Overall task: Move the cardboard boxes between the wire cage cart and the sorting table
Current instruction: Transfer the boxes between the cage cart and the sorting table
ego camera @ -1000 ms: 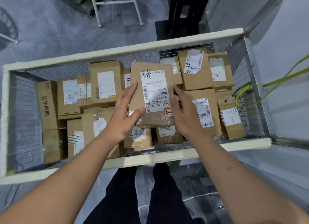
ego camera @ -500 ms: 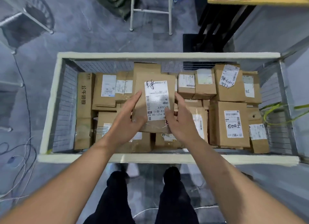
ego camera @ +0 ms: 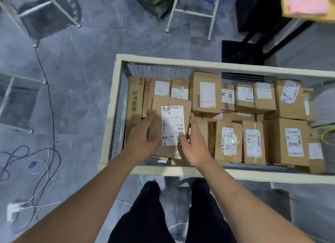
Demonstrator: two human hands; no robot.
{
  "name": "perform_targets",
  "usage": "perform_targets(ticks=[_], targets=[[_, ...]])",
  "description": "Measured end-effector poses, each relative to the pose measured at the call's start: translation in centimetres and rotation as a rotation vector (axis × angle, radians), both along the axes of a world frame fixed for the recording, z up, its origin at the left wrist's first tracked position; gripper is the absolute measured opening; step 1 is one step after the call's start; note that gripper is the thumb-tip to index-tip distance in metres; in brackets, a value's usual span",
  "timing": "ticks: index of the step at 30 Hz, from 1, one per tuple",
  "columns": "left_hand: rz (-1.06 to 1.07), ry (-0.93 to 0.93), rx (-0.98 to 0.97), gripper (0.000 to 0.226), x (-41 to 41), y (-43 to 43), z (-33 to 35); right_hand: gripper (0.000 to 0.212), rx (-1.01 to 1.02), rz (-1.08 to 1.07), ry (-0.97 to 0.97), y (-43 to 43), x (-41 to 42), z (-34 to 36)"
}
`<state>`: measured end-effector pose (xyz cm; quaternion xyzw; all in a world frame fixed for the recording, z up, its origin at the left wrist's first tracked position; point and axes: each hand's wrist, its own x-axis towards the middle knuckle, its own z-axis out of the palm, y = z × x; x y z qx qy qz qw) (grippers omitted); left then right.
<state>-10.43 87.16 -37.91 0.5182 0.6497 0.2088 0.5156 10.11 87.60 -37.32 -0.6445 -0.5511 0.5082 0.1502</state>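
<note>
Head view: gripping flat brown white-labelled cardboard box (ego camera: 172, 115) by its side edges, left hand (ego camera: 145, 139) and right hand (ego camera: 194, 144), fingers nearly straight, thumbs on top, over left end of cream-framed wire cage cart (ego camera: 111, 115). Probably mid-lift; next needs clearing the rim.

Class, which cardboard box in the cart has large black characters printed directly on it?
The narrow box against the cart's left wire wall; no other box shows such print.

One wire cage cart (ego camera: 244, 175) carries about fifteen visible cardboard boxes (ego camera: 288, 141), two hands, the left hand (ego camera: 144, 140) and the right hand (ego camera: 195, 145), grip one box, and three white-framed stools (ego camera: 192, 13) stand nearby.
</note>
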Motion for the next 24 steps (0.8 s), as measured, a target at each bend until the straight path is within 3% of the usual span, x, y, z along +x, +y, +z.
perform_targets(ticks=[7, 16, 24], targets=[[0.03, 0.013, -0.121, 0.085, -3.9, 0.0, -4.6, 0.076, -0.08, 0.145, -0.016, 1.0, -4.4, -4.4], [-0.08, 0.23, -0.211, 0.089, -4.4, -0.4, -13.5, 0.088, -0.211, 0.205, -0.046, 1.3, -5.5, -13.1], [-0.233, 0.292, -0.317, 0.101, -2.6, -1.3, -16.8, 0.096, -0.117, 0.391, -0.352, 0.1, -5.1, -17.2]])
